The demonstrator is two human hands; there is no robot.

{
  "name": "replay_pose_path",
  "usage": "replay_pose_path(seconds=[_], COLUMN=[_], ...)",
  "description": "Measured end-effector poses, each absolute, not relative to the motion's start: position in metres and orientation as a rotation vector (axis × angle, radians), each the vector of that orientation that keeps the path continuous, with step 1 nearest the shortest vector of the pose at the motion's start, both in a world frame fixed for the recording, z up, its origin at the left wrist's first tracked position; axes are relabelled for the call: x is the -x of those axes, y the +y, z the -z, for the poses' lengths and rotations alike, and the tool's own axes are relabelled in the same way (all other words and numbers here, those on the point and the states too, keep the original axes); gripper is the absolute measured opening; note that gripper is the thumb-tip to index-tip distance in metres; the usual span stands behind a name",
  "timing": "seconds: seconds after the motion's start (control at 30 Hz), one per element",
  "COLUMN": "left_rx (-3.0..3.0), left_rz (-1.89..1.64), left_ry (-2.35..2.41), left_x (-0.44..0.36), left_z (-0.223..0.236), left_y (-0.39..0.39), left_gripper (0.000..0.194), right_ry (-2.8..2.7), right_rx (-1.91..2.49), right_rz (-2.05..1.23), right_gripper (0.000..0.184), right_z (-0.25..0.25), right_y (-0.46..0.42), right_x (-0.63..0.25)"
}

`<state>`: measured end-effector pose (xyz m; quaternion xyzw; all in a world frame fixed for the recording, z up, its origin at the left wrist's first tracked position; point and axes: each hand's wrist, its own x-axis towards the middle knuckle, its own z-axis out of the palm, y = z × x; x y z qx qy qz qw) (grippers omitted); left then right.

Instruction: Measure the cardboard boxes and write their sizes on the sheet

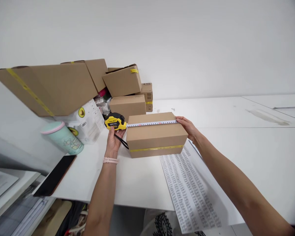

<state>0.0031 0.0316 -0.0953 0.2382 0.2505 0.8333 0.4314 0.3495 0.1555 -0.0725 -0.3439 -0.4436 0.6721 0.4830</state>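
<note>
My left hand (114, 140) grips a yellow and black tape measure (115, 121) just off the left end of a brown cardboard box (157, 132). From the case a white blade (149, 124) runs across the top of the box to its right edge. There my right hand (186, 126) pinches the blade's end, its fingers against the box corner. A black wrist strap (122, 141) hangs from the case. Yellow tape crosses the box's front face. The underside of the box is hidden.
Several cardboard boxes (127, 104) are piled at the back left, beside a large carton (51, 87). A mint-green tumbler (64, 137) and a dark flat phone-like slab (55, 175) lie left. Printed sheets (186, 186) overhang the front edge of the white table (236, 150).
</note>
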Motion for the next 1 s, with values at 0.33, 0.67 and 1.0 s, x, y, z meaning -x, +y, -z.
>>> replay_pose_path(seconds=[0.33, 0.67, 1.0], left_rx=[-0.636, -0.622, -0.567], left_rz=[-2.033, -2.016, -1.962], left_ry=[0.572, 0.578, 0.627], left_x=[-0.0051, -0.0044, -0.0065], left_z=[0.0993, 0.0975, 0.0913], left_y=[0.0304, 0.0285, 0.0228], left_gripper=[0.054, 0.061, 0.068], right_ry=[-1.09, -1.066, -0.977], right_rx=[0.819, 0.781, 0.748], right_rz=[-1.636, -1.703, -1.753], right_gripper=[0.039, 0.04, 0.035], right_z=[0.0732, 0.0744, 0.0778], right_y=[0.1555, 0.157, 0.1565], right_x=[-0.35, -0.352, -0.3509])
